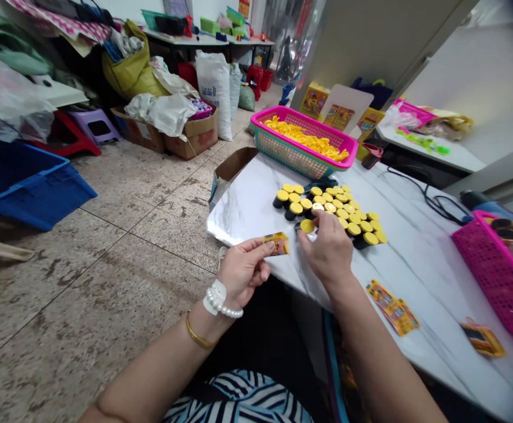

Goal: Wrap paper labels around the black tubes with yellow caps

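Head view: left grip (pixel 246 267) pinches a printed card (pixel 279 242), right grip (pixel 329 245) a yellow-capped container (pixel 307 226), body mostly hidden.

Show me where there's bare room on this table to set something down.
Two patches of tabletop look bare: one between its left edge and the yellow-lidded containers, the other between those containers and the pink basket at right, beyond the orange-yellow cards. It is crowded among the containers, where the right hand is.

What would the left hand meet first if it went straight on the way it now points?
Probably the yellow-capped container at the fingertips of the right hand; how their heights compare is unclear here.
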